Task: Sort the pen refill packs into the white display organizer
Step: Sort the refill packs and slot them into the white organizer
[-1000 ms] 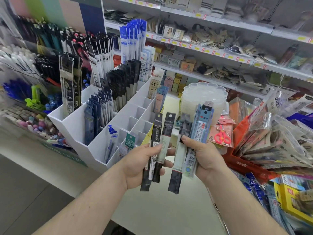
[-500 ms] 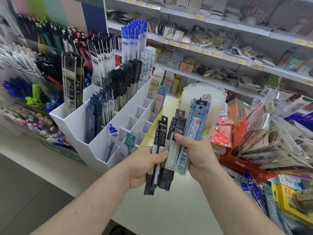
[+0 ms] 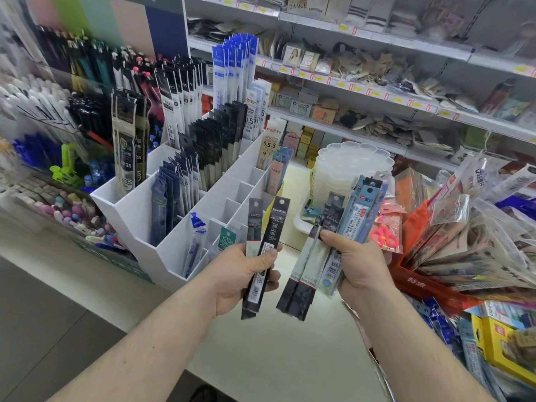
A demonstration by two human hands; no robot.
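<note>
Refill packs are in both of your hands, near the middle of the head view, held up over the pale counter (image 3: pixel 261 358).

Your left hand (image 3: pixel 240 274) has its fingers and thumb curled round two black packs (image 3: pixel 262 253). They stand up almost straight, one just beside the other. Your right hand (image 3: pixel 356 265) grips a bigger bunch (image 3: pixel 324 250): some black packs and some light blue ones, spread out a bit like a fan. The two bunches are near each other but do not touch.

The white organizer (image 3: pixel 136 216) sits at the left middle of the frame, just past your left hand. Its back rows, higher in the picture, are already full of tall black packs (image 3: pixel 214 146) and tall blue packs (image 3: pixel 232 68). A row of dark blue packs (image 3: pixel 168 198) stands nearer the front. One front slot has a small blue pack (image 3: pixel 195 242) and another has a green pack (image 3: pixel 227 237). Several slots on the right side of the organizer look empty.

So I think you are part way through. A lot is sorted, but every pack in your hands has yet to go in. The black ones in your left hand look like the black row in the organizer, so they may belong there.

A red basket (image 3: pixel 420 282) full of other packets sits at the right. I cannot tell if more refills are in it.
</note>
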